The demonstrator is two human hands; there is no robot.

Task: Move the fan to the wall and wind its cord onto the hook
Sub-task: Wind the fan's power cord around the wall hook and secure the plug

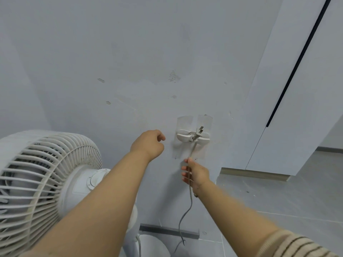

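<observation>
Nearest, at left, we see the fan (42, 184) standing by the wall (130, 52); we judge it light, rigid plastic, best lifted by its stem. Our right hand (196, 173) pinches the thin, limp cord (190, 197), its plug caught on the hook (193, 137). Our left hand (148, 143) hangs loosely curled, holding nothing. We read no writing.

White fan (42, 180) stands by wall; grey cord (190, 197) hangs from white hook (193, 137).
</observation>
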